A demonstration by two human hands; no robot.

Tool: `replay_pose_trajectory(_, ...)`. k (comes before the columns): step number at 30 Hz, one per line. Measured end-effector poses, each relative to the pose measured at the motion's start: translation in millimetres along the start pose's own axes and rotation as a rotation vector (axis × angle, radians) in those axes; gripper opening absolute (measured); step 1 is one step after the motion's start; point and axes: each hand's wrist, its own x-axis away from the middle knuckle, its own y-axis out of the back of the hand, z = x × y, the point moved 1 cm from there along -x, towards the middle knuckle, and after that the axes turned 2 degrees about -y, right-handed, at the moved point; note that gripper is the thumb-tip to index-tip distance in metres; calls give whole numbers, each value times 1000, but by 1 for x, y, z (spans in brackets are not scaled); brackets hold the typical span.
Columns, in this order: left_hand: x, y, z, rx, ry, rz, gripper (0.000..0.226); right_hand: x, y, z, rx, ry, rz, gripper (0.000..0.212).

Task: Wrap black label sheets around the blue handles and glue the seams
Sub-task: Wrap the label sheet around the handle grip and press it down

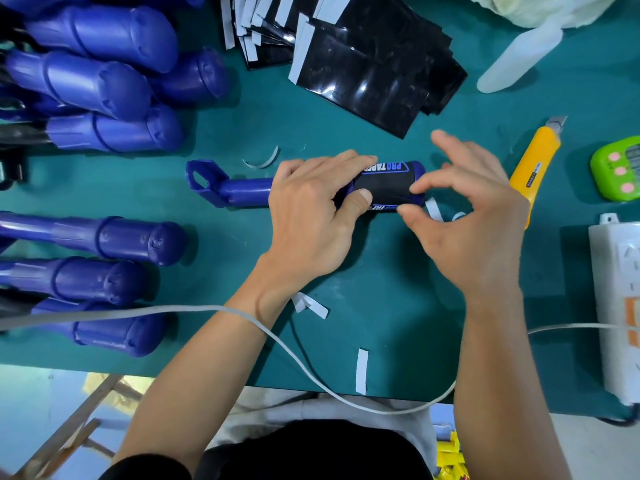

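So the blue handle point(242, 192) is lying flat on the green tabletop point(381, 289), pretty much dead center. Its long axis runs left to right: the loop end points left and the fat grip end points right. The black label point(384, 188) is already around the fat end, printed side out.

The left hand point(311, 216) is wrapped over the grip. Its fingers point(346, 161) curl over the far side and the thumb presses on the label's near side, so that's a solid hold.

The right hand point(474, 230) is mostly fanned open. Only the thumb and forefinger bend in, lightly pinching the label's right edge at the handle's end.

More bare handles point(104, 81) are piled on the left, with spare label sheets point(367, 74) stacked at the back. A yellow utility knife point(533, 164) sits just right of the right hand.
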Motion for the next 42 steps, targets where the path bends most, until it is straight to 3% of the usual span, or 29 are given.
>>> replay_pose_trajectory(3,1,0,1,-4,-17,-6,35,-1,-1,1,13,16,17,5)
replay_pose_trajectory(14,0,-6,9,-77,-140,-72,36,4,-19,11,-59,-55,-49,8)
replay_pose_trajectory(20,0,-11,4,-76,-110,-169,35,6,-23,15,-29,-62,-77,10)
replay_pose_trajectory(28,2,-11,5,-53,-108,-161,33,5,-21,17,-53,-81,-117,10)
replay_pose_trajectory(36,4,-10,8,-21,-107,-146,32,0,-20,12,-318,-244,-88,34)
replay_pose_trajectory(42,3,-6,7,-27,-109,-94,33,0,-22,8,-443,-297,-35,37)
